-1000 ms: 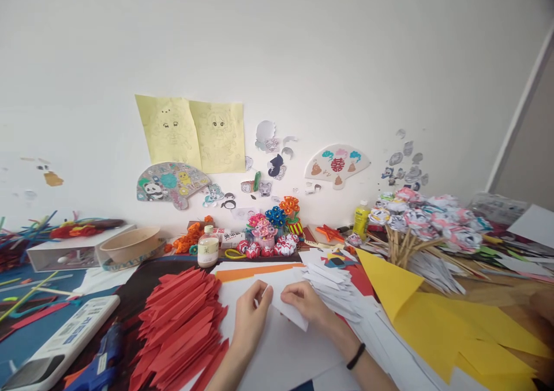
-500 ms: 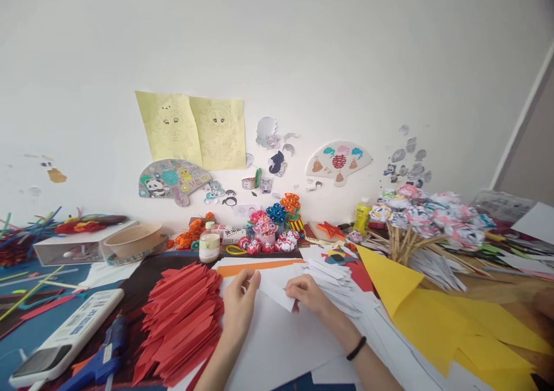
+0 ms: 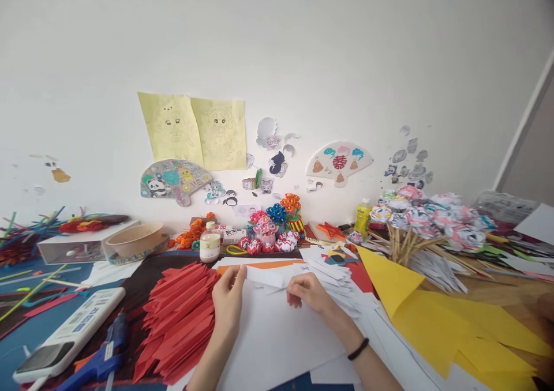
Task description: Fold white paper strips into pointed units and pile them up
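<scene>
My left hand (image 3: 228, 300) pinches the left end of a small folded white paper strip (image 3: 265, 277) between thumb and fingers. The strip is held above a stack of large white paper sheets (image 3: 277, 333). My right hand (image 3: 306, 293) is closed, its fingers curled together just beside the strip's right end; I see nothing in it. Left of my left hand lies a pile of folded red paper strips (image 3: 179, 322). Behind my right hand is a heap of folded white paper strips (image 3: 335, 284).
A blue glue gun (image 3: 106, 353) and a white power strip (image 3: 71, 333) lie at the left. Yellow paper sheets (image 3: 459, 327) cover the right side. At the back stand a small bottle (image 3: 210, 244), craft flowers (image 3: 264, 224) and a bunch of paper flowers on sticks (image 3: 433, 215).
The white strip has shifted left and up with my left hand. My right hand no longer grips its right end and stays close by.
</scene>
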A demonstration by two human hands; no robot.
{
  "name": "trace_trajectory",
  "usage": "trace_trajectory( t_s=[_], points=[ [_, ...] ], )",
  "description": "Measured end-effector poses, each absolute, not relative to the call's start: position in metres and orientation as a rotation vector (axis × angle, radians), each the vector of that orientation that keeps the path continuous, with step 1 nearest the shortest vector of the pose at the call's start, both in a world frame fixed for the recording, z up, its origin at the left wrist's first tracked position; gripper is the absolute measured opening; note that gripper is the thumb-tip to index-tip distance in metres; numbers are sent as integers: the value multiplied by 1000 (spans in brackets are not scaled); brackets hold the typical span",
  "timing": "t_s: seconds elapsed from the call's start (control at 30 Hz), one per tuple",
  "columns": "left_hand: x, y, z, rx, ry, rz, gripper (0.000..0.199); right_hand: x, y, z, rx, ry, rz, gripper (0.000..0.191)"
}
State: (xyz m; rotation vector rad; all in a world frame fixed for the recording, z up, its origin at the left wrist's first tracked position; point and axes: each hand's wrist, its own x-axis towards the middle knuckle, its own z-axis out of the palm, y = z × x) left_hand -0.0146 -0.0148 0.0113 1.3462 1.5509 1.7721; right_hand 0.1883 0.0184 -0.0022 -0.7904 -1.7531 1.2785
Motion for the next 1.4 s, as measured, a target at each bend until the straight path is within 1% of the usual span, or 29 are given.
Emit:
trace_trajectory(
  t_s=[0.07, 0.1, 0.17, 0.23, 0.37, 0.47, 0.6, 0.73, 1.17, 1.4],
  points=[
    [-11, -16, 11, 1315, 1481, 1727, 41, 184, 17, -5, -846, -1724, 1256, 19],
    [-8, -16, 10, 1295, 1446, 1701, 42, 182, 17, -7, -860, -1710, 1254, 20],
    [-3, -17, 8, 1243, 1389, 1646, 43, 177, 15, -10, -849, -1673, 1261, 29],
    [2, -16, 5, 1199, 1329, 1583, 43, 175, 15, -12, -796, -1642, 1247, 34],
    [7, -13, -2, 1199, 1176, 1413, 43, 175, 17, -9, -723, -1576, 1180, 36],
    [8, -13, -4, 1293, 1229, 1271, 42, 177, 17, -6, -727, -1560, 1147, 34],
    [7, -17, 1, 1673, 1448, 1334, 34, 177, 16, -2, -811, -1577, 1096, 36],
    [8, -22, 8, 1878, 1424, 1359, 32, 179, 12, 2, -859, -1653, 1058, 38],
    [9, -25, 12, 1852, 1364, 1268, 27, 184, 9, 5, -728, -1773, 1130, 41],
    [13, -27, 11, 1871, 1285, 1266, 25, 182, 10, 2, -843, -1655, 1054, 30]
  ],
)
